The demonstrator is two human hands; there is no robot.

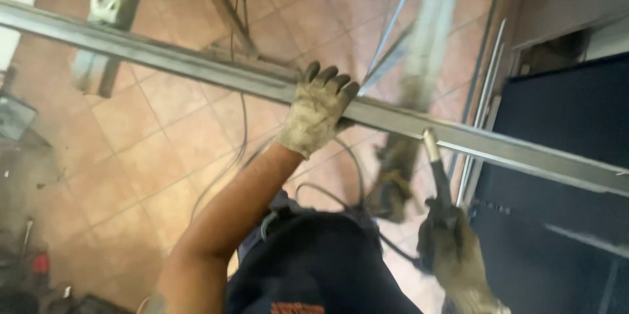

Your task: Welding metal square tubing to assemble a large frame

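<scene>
Gripping from above, the left hand (316,110), in a soiled pale work glove, wraps its fingers over the far edge of a long grey steel bar (196,68) that runs slantwise across the view, from the upper left down to the right edge. That hold appears to steady the bar, which sits raised above the floor, so that it does not shift or roll; the arm reaches out nearly straight to press on it.

Left of the hand, below the bar, a grey metal post with a pale round fitting (105,6) lies on the terracotta tiled floor (164,150). Dark cables (239,124) trail across the tiles beneath the bar.

Right of the left hand, the right hand (452,248), also gloved, is closed round the handle of a dark welding torch (438,170), its pale tip raised to just touch or nearly touch the bar's underside. Holding it low on the handle seems to keep the glove away from the tip. Thin metal rods (485,85) lean beside a dark panel (563,124) at the far right.
</scene>
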